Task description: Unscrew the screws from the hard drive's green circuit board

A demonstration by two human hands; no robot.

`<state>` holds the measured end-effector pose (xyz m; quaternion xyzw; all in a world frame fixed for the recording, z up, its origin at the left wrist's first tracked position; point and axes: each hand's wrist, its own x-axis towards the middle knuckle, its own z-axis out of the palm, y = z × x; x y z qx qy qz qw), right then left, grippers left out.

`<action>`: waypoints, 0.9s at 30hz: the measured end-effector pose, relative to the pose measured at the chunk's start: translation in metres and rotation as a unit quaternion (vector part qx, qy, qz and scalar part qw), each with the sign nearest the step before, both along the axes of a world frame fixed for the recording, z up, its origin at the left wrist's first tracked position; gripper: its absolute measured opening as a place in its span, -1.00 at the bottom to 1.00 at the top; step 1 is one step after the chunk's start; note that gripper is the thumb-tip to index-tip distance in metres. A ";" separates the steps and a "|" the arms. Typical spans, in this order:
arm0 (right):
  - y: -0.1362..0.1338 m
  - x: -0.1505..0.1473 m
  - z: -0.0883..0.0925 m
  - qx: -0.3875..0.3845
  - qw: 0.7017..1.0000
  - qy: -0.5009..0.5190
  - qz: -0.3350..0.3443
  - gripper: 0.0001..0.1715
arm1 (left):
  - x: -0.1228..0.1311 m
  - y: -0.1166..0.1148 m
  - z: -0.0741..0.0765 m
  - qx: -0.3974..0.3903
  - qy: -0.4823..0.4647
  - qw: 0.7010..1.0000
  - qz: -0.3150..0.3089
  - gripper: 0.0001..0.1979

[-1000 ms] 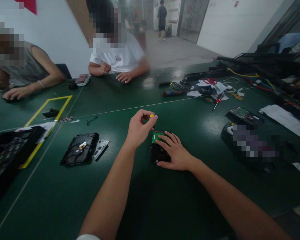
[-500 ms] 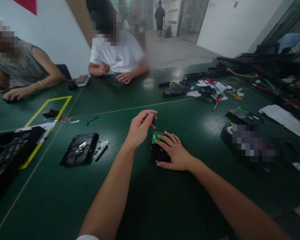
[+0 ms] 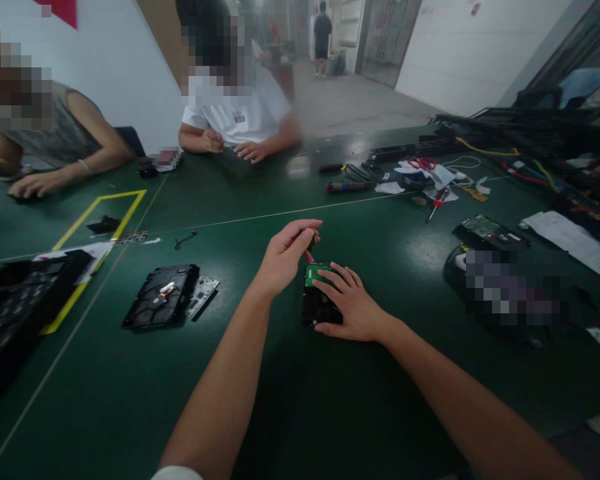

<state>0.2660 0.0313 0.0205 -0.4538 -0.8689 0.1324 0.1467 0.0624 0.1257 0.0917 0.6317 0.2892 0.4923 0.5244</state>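
Observation:
A hard drive (image 3: 314, 303) lies on the green table in front of me, its green circuit board (image 3: 312, 272) facing up at the far end. My right hand (image 3: 353, 303) rests over its right side with fingers spread, the thumb along the near edge. At the drive's far end, my left hand (image 3: 287, 257) is closed in a pinch around a small black-and-yellow screwdriver (image 3: 312, 240). Only part of the handle shows; the fingers hide the rest, and I cannot tell whether its tip touches the drive.
Left of my arms lie an opened drive casing (image 3: 163, 297) and a loose circuit board (image 3: 203, 297). A black chassis (image 3: 25, 300) stands farther left. On the right are another drive (image 3: 493, 232), a blurred-out dark item (image 3: 505, 287), a red screwdriver (image 3: 436, 204) and cables. Two people sit across the table.
My left hand has shifted slightly right over the drive's far end, and the screwdriver has turned a little in its fingers. My right hand stays on the drive.

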 end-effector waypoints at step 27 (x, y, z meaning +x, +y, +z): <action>0.000 0.000 -0.001 0.002 1.000 0.001 -0.004 0.12 | -0.001 0.001 -0.001 0.016 0.038 0.998 0.042 -0.73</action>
